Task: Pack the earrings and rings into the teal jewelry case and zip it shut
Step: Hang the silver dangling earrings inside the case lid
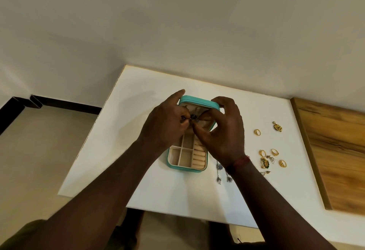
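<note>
Teal jewelry case (pixel 186 168), open on your bench (pixel 138 95), lid (pixel 197 104) raised for access: left hand (pixel 166 125) and right hand (pixel 223 133) fingers (pixel 201 133) pinch a dark earring (pixel 194 118) at its lining, probably fastening it; gold rings (pixel 257 132) wait beside.

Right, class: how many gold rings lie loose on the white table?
4. One gold ring lies alone right of the case; a second ring and third ring sit nearer the person; the fourth ring nearer still. The right hand may hide others.
</note>
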